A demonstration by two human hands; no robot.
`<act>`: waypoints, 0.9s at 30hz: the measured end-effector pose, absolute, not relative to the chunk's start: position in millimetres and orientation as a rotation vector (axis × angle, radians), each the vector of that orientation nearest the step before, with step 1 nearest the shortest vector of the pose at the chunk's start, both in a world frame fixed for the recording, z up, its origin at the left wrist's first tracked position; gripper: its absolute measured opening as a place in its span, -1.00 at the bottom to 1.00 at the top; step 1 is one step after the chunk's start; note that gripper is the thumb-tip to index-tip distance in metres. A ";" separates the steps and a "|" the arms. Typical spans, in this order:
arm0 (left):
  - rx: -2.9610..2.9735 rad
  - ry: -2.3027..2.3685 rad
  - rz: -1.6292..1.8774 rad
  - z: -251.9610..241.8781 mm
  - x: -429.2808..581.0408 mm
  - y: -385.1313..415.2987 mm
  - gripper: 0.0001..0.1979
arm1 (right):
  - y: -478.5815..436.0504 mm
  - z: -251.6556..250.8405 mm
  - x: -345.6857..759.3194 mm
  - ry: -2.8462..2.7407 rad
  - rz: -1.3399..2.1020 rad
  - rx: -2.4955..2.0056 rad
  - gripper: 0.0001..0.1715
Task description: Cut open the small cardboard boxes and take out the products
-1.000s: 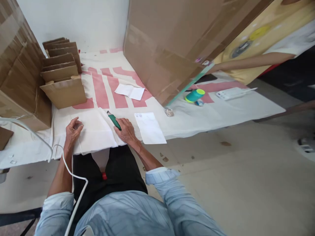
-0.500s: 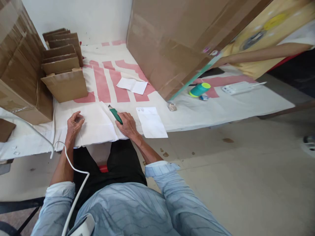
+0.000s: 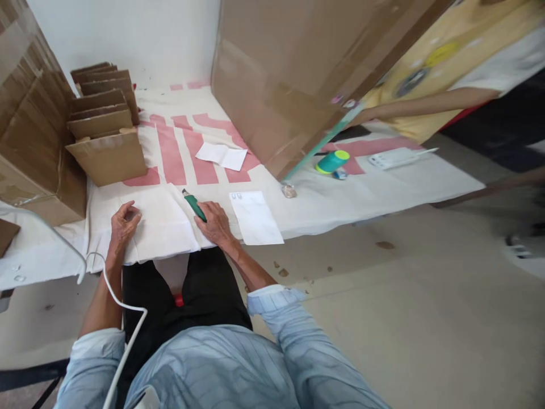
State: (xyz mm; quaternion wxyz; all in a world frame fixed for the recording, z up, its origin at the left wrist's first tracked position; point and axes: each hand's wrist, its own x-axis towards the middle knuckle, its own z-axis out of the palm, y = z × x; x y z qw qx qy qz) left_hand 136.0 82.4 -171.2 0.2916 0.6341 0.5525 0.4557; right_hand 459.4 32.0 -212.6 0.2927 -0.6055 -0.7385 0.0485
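Observation:
My right hand (image 3: 216, 222) rests on the table with its fingers wrapped round a green-handled tool (image 3: 195, 205). The tool's short dark tip points away from me, up and to the left; its exact kind is hard to make out. To the left, my left hand (image 3: 123, 223) lies on the white cloth (image 3: 159, 218), fingers loosely bent, thumb and forefinger apart, with nothing visible in it. A white paper sheet (image 3: 256, 218) with two small printed figures lies just right of my right hand. Farther back is a creased white paper (image 3: 221, 156).
Folded cardboard pieces (image 3: 108, 156) stand beside a large carton (image 3: 36, 125) at left. Another big carton (image 3: 272, 85) rises at back right. Beyond it are a teal cylinder (image 3: 332, 162), a white power strip (image 3: 394, 158) and a co-worker's arm (image 3: 430, 105). A white cable (image 3: 128, 305) crosses my left arm.
The head view has shifted slightly, so the table appears a little lower and farther left. Both hands keep their places on the cloth, and the right still holds the green-handled tool.

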 end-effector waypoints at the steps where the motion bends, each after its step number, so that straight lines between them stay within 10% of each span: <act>1: 1.698 1.478 1.216 -170.0 135.5 81.8 -0.46 | 32.5 -211.5 458.5 -1.973 0.127 -1.620 -0.46; 27: 1.654 1.533 1.212 -174.7 128.5 89.2 -0.42 | -23.0 -241.9 508.6 -1.722 -0.136 -1.682 -0.49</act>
